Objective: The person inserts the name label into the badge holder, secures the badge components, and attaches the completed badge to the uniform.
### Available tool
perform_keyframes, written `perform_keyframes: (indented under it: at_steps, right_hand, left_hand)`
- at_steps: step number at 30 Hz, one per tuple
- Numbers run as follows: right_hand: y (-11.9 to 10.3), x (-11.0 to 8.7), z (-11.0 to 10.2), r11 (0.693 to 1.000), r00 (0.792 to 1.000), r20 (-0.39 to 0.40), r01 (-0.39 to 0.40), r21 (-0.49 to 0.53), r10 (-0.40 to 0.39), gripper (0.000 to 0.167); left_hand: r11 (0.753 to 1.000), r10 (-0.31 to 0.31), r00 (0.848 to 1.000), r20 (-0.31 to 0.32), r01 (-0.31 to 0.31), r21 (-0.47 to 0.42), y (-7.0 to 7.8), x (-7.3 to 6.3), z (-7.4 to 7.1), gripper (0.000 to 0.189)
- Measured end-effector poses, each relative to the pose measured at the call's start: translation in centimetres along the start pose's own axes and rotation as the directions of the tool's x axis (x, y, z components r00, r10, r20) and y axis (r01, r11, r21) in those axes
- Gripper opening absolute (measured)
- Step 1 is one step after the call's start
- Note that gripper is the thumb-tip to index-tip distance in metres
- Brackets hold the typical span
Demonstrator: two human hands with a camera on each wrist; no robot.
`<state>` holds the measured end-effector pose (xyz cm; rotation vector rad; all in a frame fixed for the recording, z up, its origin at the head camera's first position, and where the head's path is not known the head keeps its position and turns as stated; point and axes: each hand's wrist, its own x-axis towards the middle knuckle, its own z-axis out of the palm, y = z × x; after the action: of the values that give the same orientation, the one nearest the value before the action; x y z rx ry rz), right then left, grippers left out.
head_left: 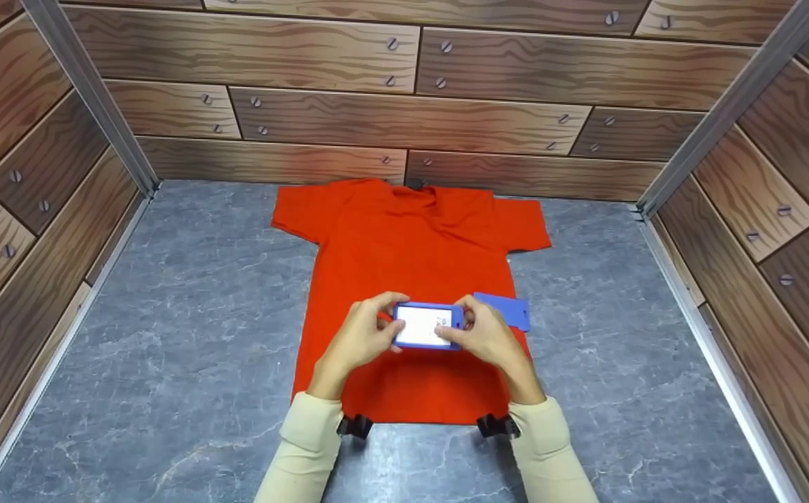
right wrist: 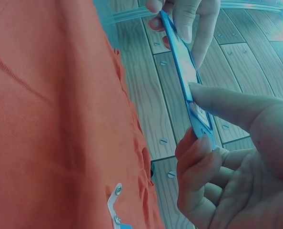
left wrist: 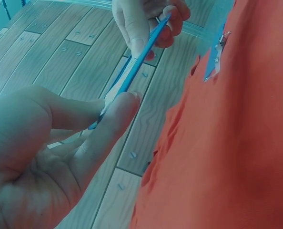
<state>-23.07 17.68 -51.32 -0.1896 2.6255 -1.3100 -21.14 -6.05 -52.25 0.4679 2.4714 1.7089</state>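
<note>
A blue badge holder (head_left: 425,346) with a white card (head_left: 415,325) in its frame is held between both hands above an orange-red T-shirt (head_left: 404,258). My left hand (head_left: 361,332) pinches the left end, thumb on the card side and fingers behind. At the slotted end, my right hand (head_left: 488,335) grips the holder, its thumb pressing on the printed part of the card. In the right wrist view the card (right wrist: 183,62) lies along the tilted frame. A second flat blue piece (head_left: 506,311) lies at the shirt's right edge, and a snap strap (right wrist: 113,202) shows beside it.
The T-shirt lies spread flat on a grey marbled table (head_left: 188,335), collar away from me. Wood-pattern panels (head_left: 404,119) wall off the back and both sides, with metal posts (head_left: 90,91) at the corners. A small dark thing (head_left: 416,184) sits at the collar.
</note>
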Motion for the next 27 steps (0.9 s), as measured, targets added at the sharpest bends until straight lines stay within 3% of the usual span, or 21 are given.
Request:
perform_keyframes:
  at_steps: [18, 27]
  right_hand:
    - [0.4, 0.2, -1.1, 0.997, 0.997, 0.047, 0.052, 0.053, -0.054, 0.041]
    - [2.9, 0.0, -5.3, 0.995, 0.996, -0.077, 0.048, 0.089, -0.042, 0.035]
  left_hand:
    - [0.999, 0.002, 0.999, -0.041, 0.0, 0.046, -0.1, 0.1, -0.1, 0.039]
    - [1.0, -0.015, 0.998, -0.054, 0.014, -0.019, -0.5, 0.1, -0.5, 0.041]
